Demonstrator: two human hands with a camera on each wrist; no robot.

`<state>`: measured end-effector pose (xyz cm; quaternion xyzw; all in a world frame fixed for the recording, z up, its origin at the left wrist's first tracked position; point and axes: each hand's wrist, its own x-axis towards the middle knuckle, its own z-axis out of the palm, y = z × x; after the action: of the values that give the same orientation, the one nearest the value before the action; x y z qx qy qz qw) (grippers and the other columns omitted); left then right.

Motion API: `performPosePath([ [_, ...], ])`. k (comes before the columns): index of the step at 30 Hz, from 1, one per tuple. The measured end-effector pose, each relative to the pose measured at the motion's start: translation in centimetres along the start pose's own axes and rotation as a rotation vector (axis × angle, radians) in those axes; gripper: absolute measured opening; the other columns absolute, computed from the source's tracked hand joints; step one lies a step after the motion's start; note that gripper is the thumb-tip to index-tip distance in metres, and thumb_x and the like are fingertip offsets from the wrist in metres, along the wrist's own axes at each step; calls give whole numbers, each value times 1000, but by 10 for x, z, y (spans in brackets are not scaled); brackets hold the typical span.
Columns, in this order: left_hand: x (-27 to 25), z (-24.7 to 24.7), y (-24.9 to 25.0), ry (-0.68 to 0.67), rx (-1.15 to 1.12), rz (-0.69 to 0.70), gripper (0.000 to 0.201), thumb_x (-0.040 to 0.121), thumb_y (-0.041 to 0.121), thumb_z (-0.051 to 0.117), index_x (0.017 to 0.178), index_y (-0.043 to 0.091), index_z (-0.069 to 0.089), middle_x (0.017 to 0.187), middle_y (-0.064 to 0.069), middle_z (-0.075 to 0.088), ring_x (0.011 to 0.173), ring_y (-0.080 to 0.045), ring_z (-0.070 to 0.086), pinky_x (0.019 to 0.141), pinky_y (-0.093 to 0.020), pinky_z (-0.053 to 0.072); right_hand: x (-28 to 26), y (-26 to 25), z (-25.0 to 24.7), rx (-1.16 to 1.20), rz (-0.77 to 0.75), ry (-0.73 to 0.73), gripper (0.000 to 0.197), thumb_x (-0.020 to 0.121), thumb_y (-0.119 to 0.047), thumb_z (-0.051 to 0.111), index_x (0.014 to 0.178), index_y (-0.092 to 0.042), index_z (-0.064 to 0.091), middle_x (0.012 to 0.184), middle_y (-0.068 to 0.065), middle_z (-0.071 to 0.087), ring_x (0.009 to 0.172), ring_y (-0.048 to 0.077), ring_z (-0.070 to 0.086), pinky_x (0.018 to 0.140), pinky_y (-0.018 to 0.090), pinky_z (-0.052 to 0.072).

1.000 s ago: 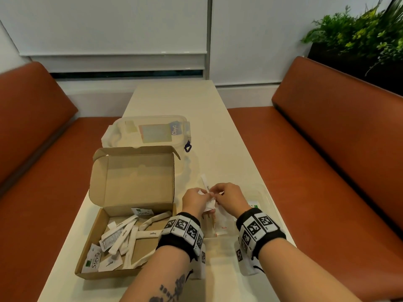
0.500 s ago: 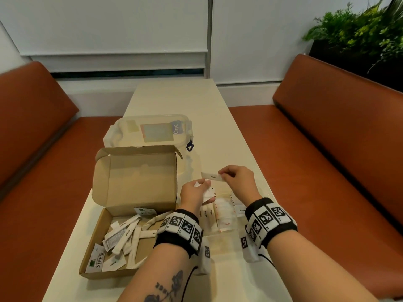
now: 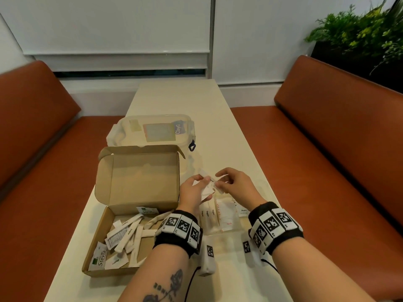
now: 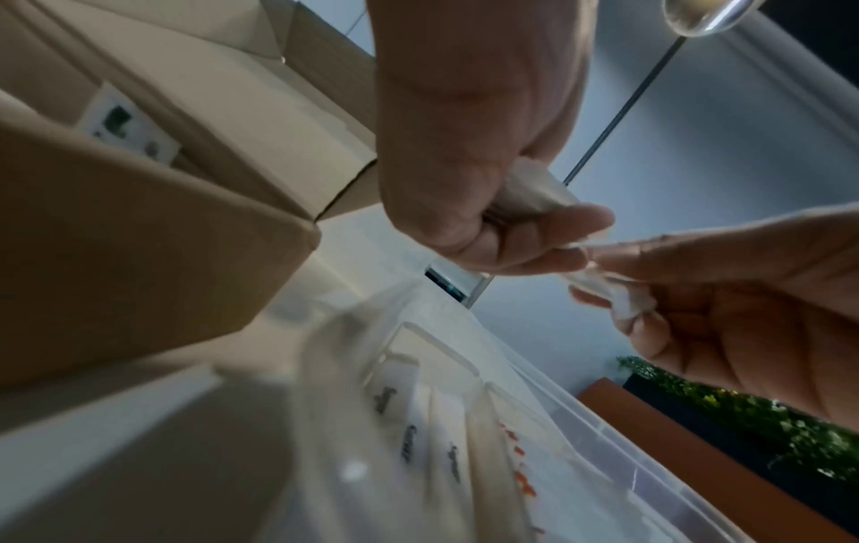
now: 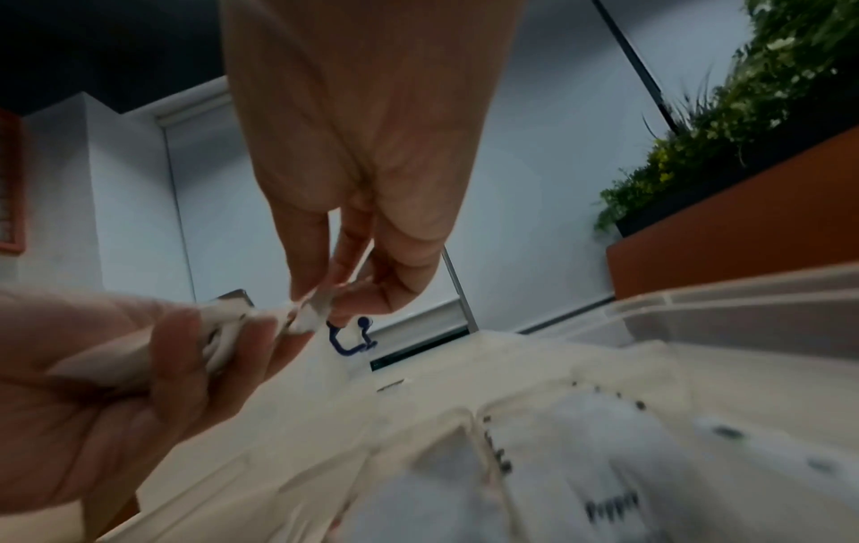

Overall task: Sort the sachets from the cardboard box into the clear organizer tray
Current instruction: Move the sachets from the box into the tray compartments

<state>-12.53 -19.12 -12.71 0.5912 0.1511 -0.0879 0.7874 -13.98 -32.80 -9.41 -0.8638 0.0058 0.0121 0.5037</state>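
Left hand (image 3: 193, 189): grip clamped on a bunch of sachets (image 5: 218, 332), above tray (image 3: 236, 227).
Right hand (image 3: 234, 184): pinches one sachet's end (image 5: 309, 317); wrist views only.
Box (image 3: 122, 216): open on tabletop (image 3: 229, 280), sachets inside; head view.

- Cardboard box (image 3: 137, 182): matt brown corrugated board, raw cut edges.
- Sachets (image 3: 128, 234): matt white paper, printed, lightly creased.
- Organizer tray (image 4: 604, 441): clear glossy plastic, smooth walls.
- Table (image 3: 178, 99): smooth cream surface, faint sheen.
- Bench seats (image 3: 327, 149): smooth rust-brown leather-like upholstery.
- Wristbands (image 3: 181, 227): black cloth, white printed marker tiles.
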Motion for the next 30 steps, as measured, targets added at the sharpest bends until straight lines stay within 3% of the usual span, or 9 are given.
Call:
performPosePath([
  [4,-3,2,-6,-6,86,45,3,87,14,67,87,13,64,96,-13,64,79,-20,63,48,-20,50,-4,4,10,-19,72,37,11,85,-17,67,95,-13,64,79,9,71,60,9,60,59,16,46],
  [9,-1,-2,-13,106,87,120,24,94,14,59,117,9,62,108,-10,59,87,-20,60,47,-21,53,-11,11,19,-80,195,54,12,80,-10,69,90,-9,63,76,11,69,60,16,61,62,22,50],
  [14,0,-9,-15,132,52,100,23,94,11,57,116,8,62,96,-7,60,79,-19,60,44,-21,52,-25,17,42,-140,216,-22,7,75,-3,66,80,-7,62,75,11,67,60,18,62,63,28,55],
  [18,1,-10,-19,129,78,93,20,93,12,59,112,11,64,109,-13,59,93,-27,60,43,-20,50,-26,20,55,-187,193,-9,8,74,2,59,73,-6,61,68,10,64,60,20,59,71,33,56],
  [20,3,-11,-20,123,100,103,22,93,13,59,114,10,64,111,-12,60,95,-28,60,44,-21,51,-24,22,59,-248,171,-19,7,77,0,59,76,-5,65,76,11,68,70,21,61,74,30,53],
  [22,4,-12,-21,117,113,112,23,93,13,59,115,10,64,109,-12,60,88,-24,61,45,-21,51,-22,24,61,-333,144,-43,8,80,-4,61,83,-5,67,87,10,69,82,20,62,72,25,47],
  [24,5,-13,-21,120,118,114,23,93,13,59,115,10,64,109,-11,60,84,-23,62,45,-22,52,-22,27,61,-401,113,-61,10,81,-7,62,89,-7,69,94,10,67,83,19,58,70,22,40],
  [30,10,-14,-27,121,138,127,20,92,15,61,111,13,65,113,-11,61,104,-32,61,52,-27,56,-24,33,53,-651,8,-161,35,78,-24,72,112,-19,68,110,5,53,102,21,55,84,25,41],
])
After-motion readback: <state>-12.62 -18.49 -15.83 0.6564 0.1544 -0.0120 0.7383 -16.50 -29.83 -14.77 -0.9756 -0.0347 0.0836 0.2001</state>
